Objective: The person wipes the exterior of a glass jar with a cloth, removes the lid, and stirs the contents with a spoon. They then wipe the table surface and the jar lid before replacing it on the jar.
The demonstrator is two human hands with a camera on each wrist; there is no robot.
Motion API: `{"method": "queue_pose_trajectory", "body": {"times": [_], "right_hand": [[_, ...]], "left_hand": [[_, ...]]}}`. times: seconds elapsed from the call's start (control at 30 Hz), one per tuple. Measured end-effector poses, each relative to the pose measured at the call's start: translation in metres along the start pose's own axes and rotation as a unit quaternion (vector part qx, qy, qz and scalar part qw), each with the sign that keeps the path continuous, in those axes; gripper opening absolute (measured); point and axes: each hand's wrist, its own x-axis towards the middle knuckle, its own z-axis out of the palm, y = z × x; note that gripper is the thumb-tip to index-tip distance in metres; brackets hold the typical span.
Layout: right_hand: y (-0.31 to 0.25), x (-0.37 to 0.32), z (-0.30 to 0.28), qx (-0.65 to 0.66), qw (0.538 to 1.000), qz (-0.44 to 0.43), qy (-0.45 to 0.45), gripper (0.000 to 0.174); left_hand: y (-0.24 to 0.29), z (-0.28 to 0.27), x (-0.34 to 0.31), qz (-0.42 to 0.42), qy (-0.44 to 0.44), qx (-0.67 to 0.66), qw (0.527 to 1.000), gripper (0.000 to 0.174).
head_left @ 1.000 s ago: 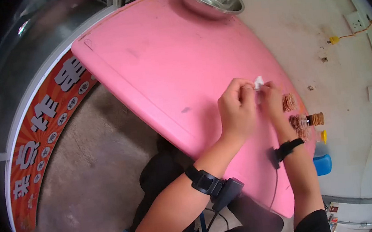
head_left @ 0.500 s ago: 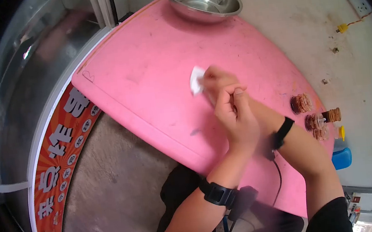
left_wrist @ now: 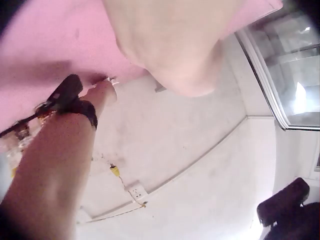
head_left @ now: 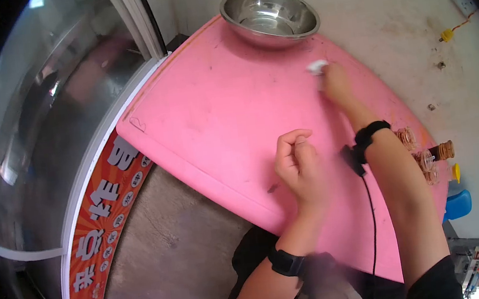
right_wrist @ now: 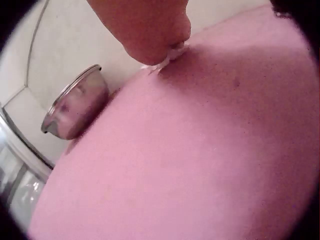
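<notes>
A crumpled white tissue (head_left: pixel 317 68) is pinched in the right hand (head_left: pixel 337 83), low over the far right part of the pink table (head_left: pixel 218 111). Seen from the right wrist, the tissue (right_wrist: pixel 167 59) pokes out under the curled fingers of the right hand (right_wrist: pixel 150 30), at the table surface. The left hand (head_left: pixel 299 169) is raised over the table's near half, its fingers curled in and nothing visible in them. In the left wrist view the left hand (left_wrist: pixel 175 45) fills the top, its fingertips hidden.
A steel basin (head_left: pixel 269 18) stands at the table's far end. Several small jars (head_left: pixel 426 160) with reddish contents, one yellow-capped, line the right edge beside a blue object (head_left: pixel 458 204). A glass cabinet (head_left: pixel 74 79) borders the left. A cable runs from the right wrist camera.
The right hand has gone from beside the left hand, across in front of it, then away toward the basin side with the tissue. The left hand stays curled; the head view has shifted.
</notes>
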Motion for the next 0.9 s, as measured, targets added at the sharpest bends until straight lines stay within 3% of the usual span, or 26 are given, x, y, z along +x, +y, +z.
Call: {"method": "queue_pose_trajectory", "body": {"times": [0.03,0.07,0.1,0.13,0.2,0.27,0.3,0.33,0.37,0.4,0.43,0.47,0.5,0.57,0.67,0.7,0.73,0.8,0.83,0.9], "right_hand": [[-0.037,0.007,0.012,-0.001,0.998,-0.067,0.013,0.013],[-0.081,0.009,0.01,0.079,0.994,-0.079,-0.006,0.012],[-0.114,0.006,0.016,0.145,0.978,-0.151,-0.01,0.012],[-0.152,-0.003,0.011,0.258,0.955,-0.098,-0.107,0.016],[-0.206,-0.036,-0.023,0.348,0.912,-0.097,-0.195,0.021],[-0.196,-0.06,-0.04,0.372,0.892,-0.092,-0.241,0.022],[-0.186,-0.073,-0.051,0.397,0.867,-0.086,-0.289,0.023],[-0.173,-0.086,-0.07,0.395,0.875,-0.068,-0.27,0.024],[-0.158,-0.094,-0.09,0.394,0.883,-0.053,-0.251,0.024],[-0.145,-0.1,-0.101,0.481,0.822,0.149,-0.265,0.019],[-0.1,-0.11,-0.086,0.253,0.951,-0.127,-0.125,0.011],[-0.071,-0.109,-0.092,0.17,0.97,-0.13,-0.119,0.009],[-0.049,-0.109,-0.093,0.22,0.966,0.059,-0.123,0.013],[0.01,-0.107,-0.084,0.107,0.99,0.05,-0.074,0.018],[0.006,-0.086,-0.067,0.003,0.998,0.06,-0.036,0.021],[-0.017,-0.076,-0.06,0.03,0.996,0.08,-0.035,0.021],[-0.031,-0.067,-0.042,0.044,0.999,0.022,-0.017,0.022],[-0.123,-0.057,-0.032,0.19,0.982,0.012,-0.016,0.019],[-0.164,-0.057,-0.036,0.166,0.981,-0.059,-0.083,0.021],[-0.231,-0.087,-0.037,0.297,0.935,-0.175,-0.089,0.02]], "left_hand": [[0.002,0.001,0.0,-0.001,-0.004,0.003,1.0,0.016],[0.007,0.002,0.002,0.016,-0.001,0.004,1.0,0.016],[0.01,0.002,0.004,0.031,0.002,0.005,1.0,0.016],[0.013,0.0,0.005,0.041,0.006,0.004,0.999,0.016],[0.02,-0.005,0.005,0.044,-0.001,-0.001,0.999,0.016],[0.023,-0.011,0.003,0.037,0.004,-0.007,0.999,0.016],[0.019,-0.013,0.002,0.115,-0.02,0.043,0.992,0.016],[0.017,-0.016,-0.001,0.191,-0.043,0.095,0.976,0.016],[0.015,-0.018,-0.006,0.16,-0.054,0.07,0.983,0.016],[0.015,-0.018,-0.009,0.148,-0.055,0.078,0.984,0.015],[0.017,-0.018,-0.011,0.138,-0.057,0.089,0.985,0.015],[0.018,-0.018,-0.013,0.121,-0.062,0.092,0.986,0.015],[0.02,-0.018,-0.015,0.104,-0.069,0.095,0.988,0.014],[0.022,-0.017,-0.014,0.107,-0.075,0.099,0.986,0.014],[0.022,-0.015,-0.014,0.108,-0.093,0.096,0.985,0.014],[0.02,-0.013,-0.015,0.109,-0.097,0.094,0.985,0.014],[0.022,-0.011,-0.017,0.109,-0.097,0.094,0.985,0.014],[0.029,-0.01,-0.019,0.108,-0.101,0.059,0.987,0.014],[0.03,-0.011,-0.018,0.111,-0.1,0.064,0.987,0.014],[0.03,-0.015,-0.018,0.153,-0.084,0.06,0.983,0.014]]}}
